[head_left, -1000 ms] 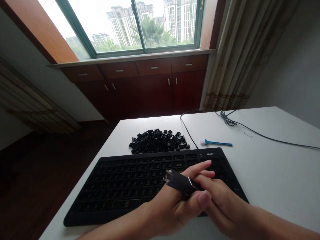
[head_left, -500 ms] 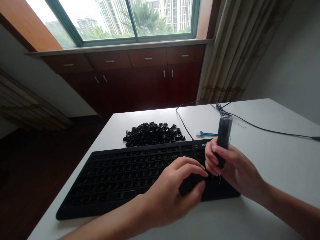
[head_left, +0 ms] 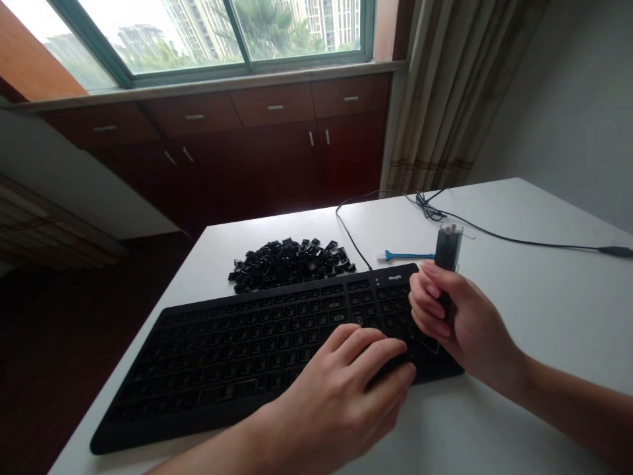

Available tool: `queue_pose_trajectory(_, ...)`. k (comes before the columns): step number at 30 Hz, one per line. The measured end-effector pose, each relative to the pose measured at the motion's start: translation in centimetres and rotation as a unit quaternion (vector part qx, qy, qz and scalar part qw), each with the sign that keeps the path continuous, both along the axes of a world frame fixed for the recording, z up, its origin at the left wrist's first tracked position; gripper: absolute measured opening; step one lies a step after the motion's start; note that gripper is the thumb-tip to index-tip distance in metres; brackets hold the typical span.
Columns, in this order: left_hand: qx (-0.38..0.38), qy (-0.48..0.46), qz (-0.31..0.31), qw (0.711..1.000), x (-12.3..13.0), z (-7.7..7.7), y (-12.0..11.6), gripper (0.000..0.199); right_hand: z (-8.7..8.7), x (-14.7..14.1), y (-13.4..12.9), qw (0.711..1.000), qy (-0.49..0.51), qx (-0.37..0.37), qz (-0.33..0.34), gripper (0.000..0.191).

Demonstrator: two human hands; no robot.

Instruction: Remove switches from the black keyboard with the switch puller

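A black keyboard [head_left: 217, 356] with most of its keycaps off lies across the white table [head_left: 524, 290]. My left hand [head_left: 356, 389] is closed at its front right part, fingers curled over the top and thumb nearer me; the fingertips are partly hidden against the dark body. In my right hand [head_left: 448, 303], held above the number pad, is a dark, slim keycap puller [head_left: 448, 249]. It stands nearly upright with thin wires at both ends, the lower wire close to the keys. Behind the keyboard sits a heap of loose black keycaps [head_left: 291, 264].
A small blue brush [head_left: 408, 255] with white bristles lies behind the keyboard's right end. The keyboard's black cable [head_left: 349, 231] runs back to a bundled coil [head_left: 428, 206] and off to the right. Beyond the table stand red-brown cabinets [head_left: 257, 165] under a window.
The view has shifted slightly, so the scene sits farther left. My left thumb has moved right, while my right hand has tilted the puller a little, still gripping it.
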State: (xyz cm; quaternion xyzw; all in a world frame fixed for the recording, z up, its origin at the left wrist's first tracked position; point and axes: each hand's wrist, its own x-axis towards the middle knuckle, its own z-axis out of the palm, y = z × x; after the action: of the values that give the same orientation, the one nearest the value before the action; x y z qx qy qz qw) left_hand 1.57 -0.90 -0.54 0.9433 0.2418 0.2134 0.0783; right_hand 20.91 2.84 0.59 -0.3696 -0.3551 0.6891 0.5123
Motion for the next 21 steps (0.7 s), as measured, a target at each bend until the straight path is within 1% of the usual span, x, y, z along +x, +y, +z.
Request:
queue_pose_trajectory(4, 0.002, -0.001, 0.007, 1.0, 0.1, 0.0, 0.1, 0.03, 0.0, -0.4, -0.4, 0.999, -0.037, -0.007, -0.028, 0.042)
queue_pose_trajectory(9, -0.005, 0.005, -0.003, 1.0, 0.0, -0.1, 0.1, 0.031, -0.3, -0.9, -1.3, 0.994, -0.074, 0.03, -0.072, 0.041)
queue_pose_trajectory(12, -0.012, 0.007, -0.004, 1.0, -0.1, -0.2, 0.1, 0.031, -0.7, -1.0, -2.0, 0.993, -0.082, 0.049, -0.074, 0.041)
queue_pose_trajectory(16, -0.016, 0.003, -0.003, 1.0, 0.0, -0.2, 0.1, 0.032, -1.0, -1.0, -2.5, 0.994, -0.079, 0.058, -0.057, 0.04)
queue_pose_trajectory(18, -0.02, -0.001, -0.002, 1.0, 0.0, -0.2, 0.1, 0.032, -1.1, -1.0, -2.6, 0.993, -0.076, 0.059, -0.062, 0.039)
queue_pose_trajectory(21, -0.051, -0.013, 0.001, 0.999, -0.1, 0.1, 0.2, 0.032, -1.3, -1.0, -2.8, 0.992, -0.077, 0.066, -0.073, 0.038)
